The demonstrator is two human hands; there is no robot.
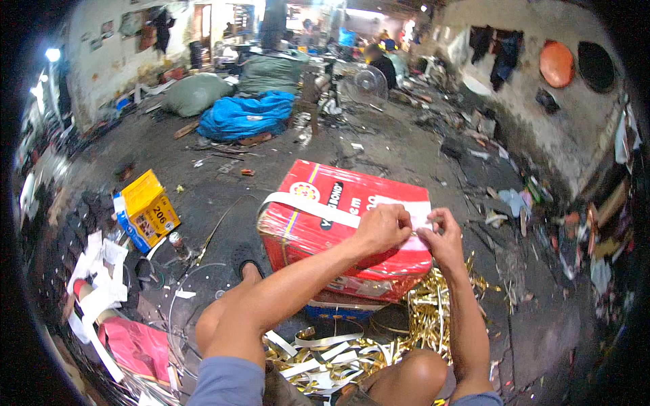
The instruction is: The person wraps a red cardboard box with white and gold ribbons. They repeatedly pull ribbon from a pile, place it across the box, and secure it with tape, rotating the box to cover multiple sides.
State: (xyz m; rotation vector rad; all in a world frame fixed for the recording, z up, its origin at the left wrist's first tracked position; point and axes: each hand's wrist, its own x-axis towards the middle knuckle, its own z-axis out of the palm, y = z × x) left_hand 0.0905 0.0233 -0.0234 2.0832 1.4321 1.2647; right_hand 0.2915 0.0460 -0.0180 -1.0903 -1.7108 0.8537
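In front of me stands a red box (318,233) wrapped in clear film, on top of a blue box (342,310). A long white strip (311,208) curves across its top, running up to my left hand (384,229). That hand is closed, its fingertips pinched over the box's right half. Close beside it, my right hand (443,238) pinches thumb against finger; what lies between those tips is too small to tell. Under both hands a white sheet (411,208) lies on the box. Shiny gold strips (426,308) pile up against the box and between my knees, mixed with white ones.
A yellow and blue carton (147,211) sits on the left. Nearer me are white paper scraps (101,274) and a pink sheet (137,348). Farther off lie a blue sack (247,115), a green sack (196,95) and a fan (369,82). Debris lines the right wall.
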